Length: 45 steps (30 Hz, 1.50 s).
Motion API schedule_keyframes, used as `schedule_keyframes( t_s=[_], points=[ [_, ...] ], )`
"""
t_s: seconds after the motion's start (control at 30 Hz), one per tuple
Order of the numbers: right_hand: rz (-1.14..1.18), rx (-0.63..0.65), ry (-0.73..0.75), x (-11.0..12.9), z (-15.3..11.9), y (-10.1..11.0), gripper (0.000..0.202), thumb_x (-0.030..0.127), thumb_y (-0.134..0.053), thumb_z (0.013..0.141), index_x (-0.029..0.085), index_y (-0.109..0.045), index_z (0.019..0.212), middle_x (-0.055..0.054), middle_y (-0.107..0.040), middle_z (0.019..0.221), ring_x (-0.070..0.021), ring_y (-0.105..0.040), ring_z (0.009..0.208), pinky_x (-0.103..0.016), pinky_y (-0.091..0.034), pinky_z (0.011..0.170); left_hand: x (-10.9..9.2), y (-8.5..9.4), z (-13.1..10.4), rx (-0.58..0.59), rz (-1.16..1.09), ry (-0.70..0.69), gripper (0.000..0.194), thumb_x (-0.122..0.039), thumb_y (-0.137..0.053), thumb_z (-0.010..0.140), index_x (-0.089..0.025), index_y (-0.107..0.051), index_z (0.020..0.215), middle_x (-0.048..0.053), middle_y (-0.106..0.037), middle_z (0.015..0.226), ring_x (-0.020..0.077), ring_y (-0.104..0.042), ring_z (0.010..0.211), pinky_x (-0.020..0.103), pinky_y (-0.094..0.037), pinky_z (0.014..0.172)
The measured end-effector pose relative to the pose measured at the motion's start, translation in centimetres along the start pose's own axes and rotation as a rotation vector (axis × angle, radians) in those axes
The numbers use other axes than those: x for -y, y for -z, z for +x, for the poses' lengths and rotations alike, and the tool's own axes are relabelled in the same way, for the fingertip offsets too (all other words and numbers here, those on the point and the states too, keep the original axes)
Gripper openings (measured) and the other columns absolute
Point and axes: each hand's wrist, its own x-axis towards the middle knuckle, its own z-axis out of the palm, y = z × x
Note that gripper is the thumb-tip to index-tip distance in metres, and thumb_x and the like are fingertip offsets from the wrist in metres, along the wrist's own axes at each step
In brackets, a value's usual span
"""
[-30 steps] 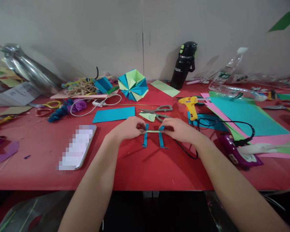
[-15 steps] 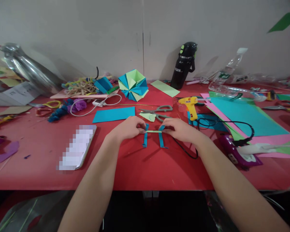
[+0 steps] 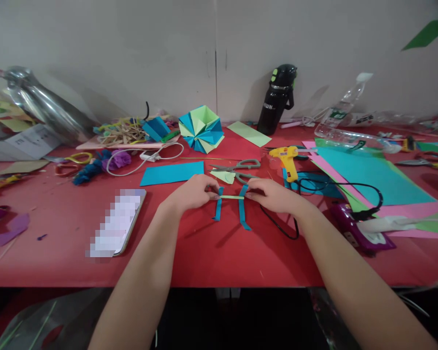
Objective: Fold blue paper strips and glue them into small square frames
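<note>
Far left of the grip and beyond it, a shiny silver metal jug (image 3: pixel 54 109). Nearer but well apart on the same side, scissors with one yellow loop handle (image 3: pixel 81 157), then crumpled purple paper (image 3: pixel 117 160). Left of the grip and nearer the table edge, a flat rectangular phone with a pale, partly blurred screen (image 3: pixel 126 218), lying on the red-covered table (image 3: pixel 219 265). Just beyond the left hand (image 3: pixel 197 192), a flat blue paper rectangle (image 3: pixel 171 173).

Left thumb and fingers closed in a pinch at the left end of a thin, pale green bar (image 3: pixel 231 197), right beside a narrow blue paper strip (image 3: pixel 218 209). Beyond the grip, a folded blue and green paper ball (image 3: pixel 200 127); nearer, grey-handled metal scissors (image 3: pixel 236 168). At the bar's right end, a second narrow blue paper strip (image 3: pixel 242 214), pinched by the right hand (image 3: pixel 272 194); cannot tell whether also pressing on the bar.

Just beyond the right hand, a yellow plastic glue gun (image 3: pixel 287 163); farther back, a black bottle (image 3: pixel 277 99). Well right of the grip, a purple plastic power strip (image 3: pixel 345 226) and large turquoise paper sheets (image 3: pixel 372 170).
</note>
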Motion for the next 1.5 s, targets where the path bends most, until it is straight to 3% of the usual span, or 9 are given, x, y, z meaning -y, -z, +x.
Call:
schedule_keyframes(
  t_s=[0.17, 0.5, 0.6, 0.8, 0.93, 1.23, 1.5],
  points=[
    [0.143, -0.082, -0.097, 0.1, -0.2, 0.4, 0.02, 0.033, -0.052, 0.097, 0.021, -0.067, 0.101, -0.005, -0.07, 0.095, -0.02, -0.064, 0.086, -0.034, -0.049, 0.078, 0.2, 0.1, 0.1, -0.124, -0.019, -0.027, 0.018, -0.031, -0.063, 0.085, -0.023, -0.078, 0.091, 0.004, -0.075, 0.094, 0.0193, -0.062, 0.08, 0.03, -0.046, 0.072],
    [0.431, -0.14, -0.079, 0.5, 0.3, 0.3, 0.023, 0.035, -0.058, 0.093, 0.019, -0.067, 0.107, -0.006, -0.07, 0.093, -0.0192, -0.065, 0.082, -0.038, -0.054, 0.08, -0.4, 0.1, 0.0, -0.252, -0.114, -0.027, 0.019, -0.029, -0.061, 0.088, -0.021, -0.076, 0.096, 0.004, -0.074, 0.088, 0.0174, -0.065, 0.076, 0.028, -0.047, 0.067],
    [0.457, -0.197, -0.06, 0.6, 0.4, 0.1, 0.023, 0.039, -0.064, 0.091, 0.02, -0.067, 0.104, -0.006, -0.071, 0.094, -0.02, -0.065, 0.085, -0.038, -0.054, 0.083, -0.2, -0.2, 0.2, -0.282, -0.199, -0.037, 0.017, -0.03, -0.064, 0.087, -0.019, -0.075, 0.095, 0.004, -0.075, 0.088, 0.0181, -0.067, 0.078, 0.03, -0.05, 0.072],
    [0.513, -0.325, -0.042, 1.0, 0.6, -0.1, 0.027, 0.046, -0.071, 0.086, 0.02, -0.067, 0.088, -0.005, -0.07, 0.091, -0.0187, -0.064, 0.082, -0.037, -0.055, 0.082, -1.0, -0.1, 0.3, -0.295, -0.396, -0.053, 0.018, -0.033, -0.069, 0.085, -0.017, -0.073, 0.092, 0.007, -0.076, 0.092, 0.0211, -0.071, 0.087, 0.034, -0.055, 0.082],
    [0.553, -0.374, -0.056, 1.2, 0.5, 0.1, 0.031, 0.05, -0.076, 0.081, 0.02, -0.069, 0.087, -0.003, -0.07, 0.085, -0.018, -0.065, 0.078, -0.037, -0.057, 0.079, -1.7, 0.3, 0.1, -0.285, -0.495, -0.018, 0.021, -0.034, -0.072, 0.083, -0.015, -0.072, 0.092, 0.009, -0.076, 0.091, 0.0219, -0.072, 0.088, 0.034, -0.056, 0.081],
    [0.667, -0.416, -0.108, 1.4, 0.4, 0.5, 0.033, 0.048, -0.086, 0.069, 0.021, -0.072, 0.078, -0.001, -0.07, 0.071, -0.0179, -0.069, 0.072, -0.038, -0.061, 0.077, -1.5, 0.9, 0.0, -0.28, -0.616, -0.041, 0.03, -0.037, -0.079, 0.078, -0.013, -0.073, 0.093, 0.008, -0.075, 0.088, 0.0195, -0.07, 0.083, 0.031, -0.056, 0.074],
    [0.657, -0.416, -0.112, 1.4, 0.1, 0.6, 0.033, 0.049, -0.088, 0.067, 0.02, -0.074, 0.076, -0.002, -0.073, 0.071, -0.0196, -0.071, 0.072, -0.038, -0.061, 0.074, -1.6, 1.0, -0.2, -0.273, -0.629, -0.035, 0.033, -0.039, -0.08, 0.077, -0.013, -0.073, 0.095, 0.009, -0.077, 0.091, 0.0212, -0.072, 0.086, 0.033, -0.057, 0.077]
  ],
)
